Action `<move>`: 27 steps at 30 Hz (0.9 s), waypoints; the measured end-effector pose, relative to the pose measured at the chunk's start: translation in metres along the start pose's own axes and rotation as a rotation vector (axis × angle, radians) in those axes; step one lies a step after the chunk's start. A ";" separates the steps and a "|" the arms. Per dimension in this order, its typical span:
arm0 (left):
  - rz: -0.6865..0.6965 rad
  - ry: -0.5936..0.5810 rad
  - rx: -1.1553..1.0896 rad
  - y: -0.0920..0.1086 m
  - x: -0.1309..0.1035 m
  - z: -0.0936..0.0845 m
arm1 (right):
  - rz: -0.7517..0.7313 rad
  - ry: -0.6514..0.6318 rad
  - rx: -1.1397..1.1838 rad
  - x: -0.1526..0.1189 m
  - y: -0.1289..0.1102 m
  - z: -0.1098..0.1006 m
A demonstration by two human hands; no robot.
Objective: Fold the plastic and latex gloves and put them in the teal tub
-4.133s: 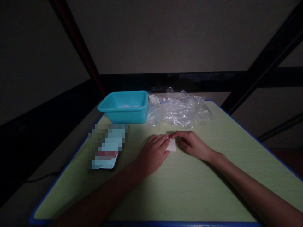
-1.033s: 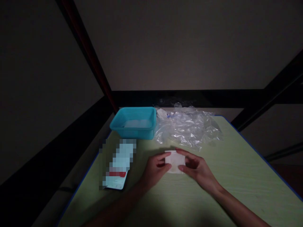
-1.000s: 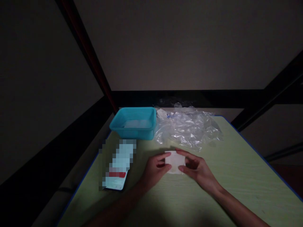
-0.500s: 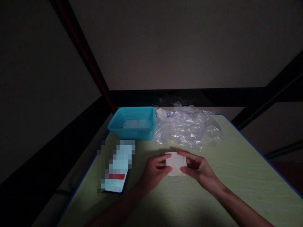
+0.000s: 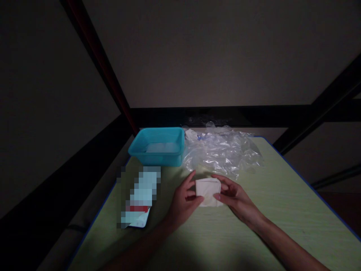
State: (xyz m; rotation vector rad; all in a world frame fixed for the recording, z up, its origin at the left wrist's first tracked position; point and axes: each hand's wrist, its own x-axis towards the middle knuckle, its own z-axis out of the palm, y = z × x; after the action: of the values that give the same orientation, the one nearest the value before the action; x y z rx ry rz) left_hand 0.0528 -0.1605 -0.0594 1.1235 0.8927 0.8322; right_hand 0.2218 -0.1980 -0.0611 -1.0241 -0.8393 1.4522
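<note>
A small folded white square [image 5: 208,190], of cloth or soft paper, is held between my two hands just above the table. My left hand [image 5: 183,203] has its thumb on the lower left corner, with its index finger raised off the top edge and other fingers behind the left side. On the other side, my right hand [image 5: 239,199] grips the square, thumb on the lower right front and index finger along the top edge. Layered folds show at the upper right corner; the back of the square is hidden.
A turquoise plastic basket [image 5: 155,159] stands at the back left with flat white pieces [image 5: 161,147] inside. Beside it lies a heap of crumpled clear plastic [image 5: 222,148]. A phone [image 5: 139,222], partly pixelated, lies at the left of the pale green table [image 5: 282,210].
My left index finger has lifted off the square's top edge and now points upward. The square has shifted slightly up and its face looks a little turned. My right hand keeps its hold.
</note>
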 end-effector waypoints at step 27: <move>-0.036 -0.099 -0.094 0.002 0.001 -0.006 | -0.090 -0.018 -0.051 -0.004 0.000 0.006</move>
State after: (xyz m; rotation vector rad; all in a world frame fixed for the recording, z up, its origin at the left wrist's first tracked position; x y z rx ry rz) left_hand 0.0476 -0.1572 -0.0585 1.0549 0.7813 0.7749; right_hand 0.2168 -0.2020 -0.0580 -0.9993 -0.9281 1.3717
